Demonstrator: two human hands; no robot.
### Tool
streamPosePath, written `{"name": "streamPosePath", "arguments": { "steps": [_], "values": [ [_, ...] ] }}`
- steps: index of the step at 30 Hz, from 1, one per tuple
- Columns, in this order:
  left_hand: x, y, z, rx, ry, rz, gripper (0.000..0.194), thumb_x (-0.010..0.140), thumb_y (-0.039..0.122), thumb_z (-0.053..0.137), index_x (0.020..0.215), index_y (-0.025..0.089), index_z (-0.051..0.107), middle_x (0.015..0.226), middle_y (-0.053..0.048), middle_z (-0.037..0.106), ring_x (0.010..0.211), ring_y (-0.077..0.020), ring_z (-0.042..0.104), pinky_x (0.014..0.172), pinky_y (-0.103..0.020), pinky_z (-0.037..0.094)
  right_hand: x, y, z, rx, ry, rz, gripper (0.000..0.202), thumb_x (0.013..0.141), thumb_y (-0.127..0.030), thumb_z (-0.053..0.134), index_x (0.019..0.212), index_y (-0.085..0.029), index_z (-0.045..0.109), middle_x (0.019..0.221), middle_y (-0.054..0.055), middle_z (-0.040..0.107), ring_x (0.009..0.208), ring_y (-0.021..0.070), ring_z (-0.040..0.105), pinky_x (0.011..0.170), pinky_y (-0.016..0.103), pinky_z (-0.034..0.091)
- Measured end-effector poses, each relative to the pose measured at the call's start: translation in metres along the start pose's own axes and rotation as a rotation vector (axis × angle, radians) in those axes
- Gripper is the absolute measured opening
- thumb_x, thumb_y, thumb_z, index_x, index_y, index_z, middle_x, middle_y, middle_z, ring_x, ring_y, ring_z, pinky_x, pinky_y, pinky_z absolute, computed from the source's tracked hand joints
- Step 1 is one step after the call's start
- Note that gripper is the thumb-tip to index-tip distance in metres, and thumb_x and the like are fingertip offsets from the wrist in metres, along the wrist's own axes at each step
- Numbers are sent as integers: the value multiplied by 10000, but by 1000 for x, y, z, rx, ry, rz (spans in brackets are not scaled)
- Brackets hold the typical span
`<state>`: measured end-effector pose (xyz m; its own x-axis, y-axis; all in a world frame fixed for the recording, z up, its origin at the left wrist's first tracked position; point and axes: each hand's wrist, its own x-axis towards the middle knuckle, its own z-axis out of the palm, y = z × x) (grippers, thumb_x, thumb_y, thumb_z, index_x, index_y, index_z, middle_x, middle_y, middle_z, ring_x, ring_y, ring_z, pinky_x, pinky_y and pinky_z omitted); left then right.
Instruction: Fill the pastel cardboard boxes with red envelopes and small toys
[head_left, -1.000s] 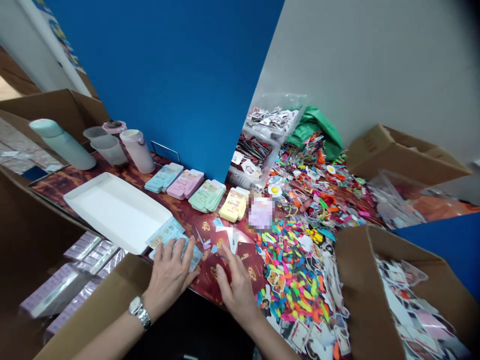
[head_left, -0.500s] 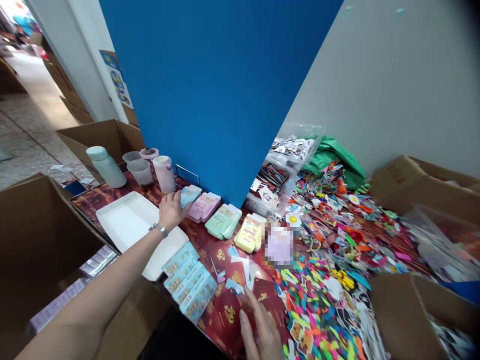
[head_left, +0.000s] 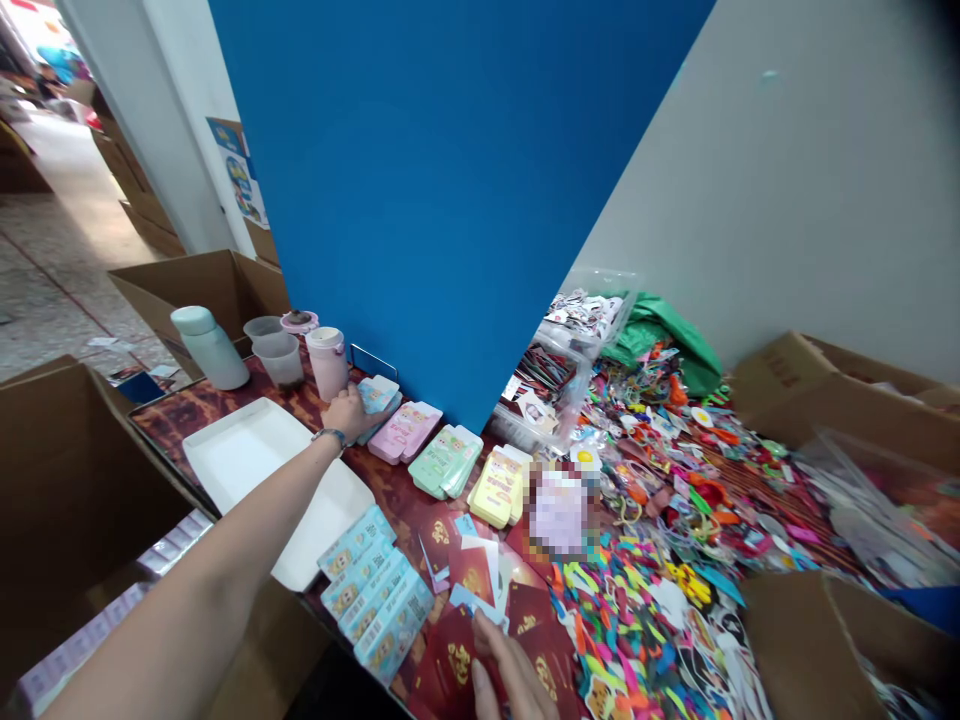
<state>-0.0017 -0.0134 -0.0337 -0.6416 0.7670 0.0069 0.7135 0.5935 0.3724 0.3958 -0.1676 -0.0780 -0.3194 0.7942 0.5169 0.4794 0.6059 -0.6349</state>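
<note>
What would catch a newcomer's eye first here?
A large blue panel towers at the back, and a jumble of brightly coloured trinkets spreads to the right. Pastel stacks of packets sit in a row below the panel, the left hand at the blue stack on the row's left end, the right hand by dark red cards.

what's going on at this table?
A person's left hand is at the blue stack, at the end of a row with pink, green and yellow stacks. The right hand is by the red packets; whether it grips anything isn't clear. Overlapping blue boxes lie by the white tray.
</note>
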Motion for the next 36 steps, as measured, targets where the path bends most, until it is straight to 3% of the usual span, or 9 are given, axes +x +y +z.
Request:
{"name": "streamPosePath", "arguments": {
  "steps": [6, 11, 15, 18, 22, 27, 30, 33, 36],
  "values": [
    [-75, 25, -25, -90, 173, 143, 1096, 717, 667, 604, 1473, 30, 130, 1328, -251, 442, 1248, -385, 473, 989, -442, 437, 34, -16, -17, 6, -213, -139, 472, 940, -177, 498, 1403, -264, 470, 1165, 66, 684, 1015, 219, 692, 824, 280, 612],
    [-189, 57, -16, -322, 209, 512, 882, 738, 493, 673, 1417, 101, 270, 1221, -173, 496, 1155, -327, 521, 960, -448, 480, 71, -40, -19, -111, -51, -256, 575, 924, -138, 522, 1473, -213, 367, 1420, 156, 472, 1277, 287, 517, 970, 414, 545],
    [-247, 72, -4, -372, 217, 653, 816, 762, 385, 671, 1411, 102, 264, 1244, -191, 493, 1158, -323, 510, 968, -469, 473, 83, -42, -23, -285, 21, -268, 549, 893, -170, 595, 1423, -219, 457, 1559, 183, 215, 1371, 395, 358, 988, 556, 484],
    [-261, 78, 2, -325, 248, 723, 773, 784, 337, 651, 1412, 96, 271, 1250, -204, 519, 1139, -331, 529, 951, -486, 477, 80, -40, -36, -140, -64, -126, 402, 914, -184, 564, 1315, -209, 564, 1563, 157, 215, 1387, 370, 345, 1043, 536, 441],
    [-268, 82, 6, -311, 161, 798, 651, 768, 224, 612, 1356, 115, 353, 1170, -176, 592, 1044, -311, 606, 878, -447, 517, 77, -36, -52, 250, -284, 97, 176, 946, -246, 535, 1054, -227, 672, 1299, 95, 564, 1105, 226, 635, 871, 323, 574],
    [-277, 88, 1, -499, -50, 676, 810, 791, 212, 582, 1484, 172, 166, 1219, -124, 617, 994, -228, 670, 814, -329, 556, 67, -34, -54, 37, -5, -20, 380, 900, -180, 592, 1277, -222, 573, 1414, 127, 477, 1283, 273, 503, 1040, 427, 473],
    [-279, 90, -3, -504, -70, 745, 765, 797, 193, 577, 1465, 221, 205, 1293, -118, 574, 1041, -225, 651, 828, -334, 556, 60, -36, -55, -14, -49, -88, 348, 911, -149, 559, 1244, -236, 610, 1475, 115, 415, 1334, 279, 449, 1079, 443, 433],
    [-279, 91, -2, -458, -44, 834, 593, 799, 195, 589, 1337, 226, 341, 1209, -109, 593, 1022, -237, 641, 787, -349, 564, 59, -39, -59, 171, -152, 60, 332, 951, -210, 518, 1270, -260, 593, 1408, 92, 498, 1286, 237, 505, 1054, 389, 459],
    [-279, 91, 0, -377, -12, 892, 539, 790, 188, 600, 1280, 208, 375, 1155, -118, 590, 984, -255, 634, 773, -382, 566, 64, -39, -60, 450, -80, 349, 323, 990, -313, 458, 1282, -228, 566, 1265, 92, 615, 1152, 207, 605, 966, 340, 516]
  ]
}}
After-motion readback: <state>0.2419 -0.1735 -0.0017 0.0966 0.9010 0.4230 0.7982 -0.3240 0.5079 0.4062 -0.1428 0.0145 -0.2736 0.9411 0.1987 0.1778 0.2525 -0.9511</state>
